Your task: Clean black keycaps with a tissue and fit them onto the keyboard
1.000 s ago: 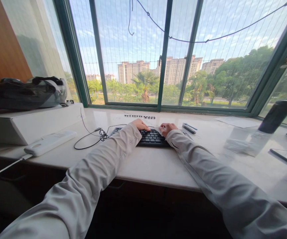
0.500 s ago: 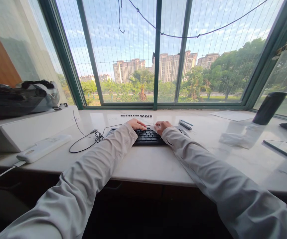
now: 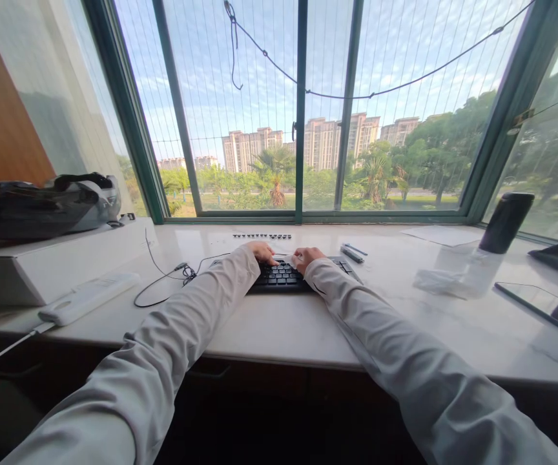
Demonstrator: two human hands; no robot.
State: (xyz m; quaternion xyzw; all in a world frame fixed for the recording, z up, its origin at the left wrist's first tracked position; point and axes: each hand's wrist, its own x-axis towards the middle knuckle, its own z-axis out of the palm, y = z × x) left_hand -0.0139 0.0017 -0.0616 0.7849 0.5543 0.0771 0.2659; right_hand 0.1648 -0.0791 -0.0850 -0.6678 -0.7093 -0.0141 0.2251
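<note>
A black keyboard [image 3: 281, 278] lies on the white countertop, its sides partly hidden by my forearms. My left hand [image 3: 261, 252] rests over its upper left part, with a finger stretched down onto the keys and the others partly hidden. Over the upper right part, my right hand [image 3: 308, 258] is closed, its fingertips pinching a thin, whitish, tissue-like piece [image 3: 286, 258] low over the keys. The piece is too small to name surely. Behind the keyboard, several small black keycaps [image 3: 262, 236] stand in a row.
A thin black cable [image 3: 163, 276] lies coiled at left, near a white power strip [image 3: 90, 298] and a white box [image 3: 66, 258] bearing a dark bag. At right are pens [image 3: 353, 252], a clear plastic bag [image 3: 444, 281], a black bottle [image 3: 506, 223] and a phone [image 3: 545, 307].
The view has tilted up slightly and shifted right. My left hand's fingers have bent downward at the keys. My right hand has moved slightly left over the keyboard, still pinching the whitish piece.
</note>
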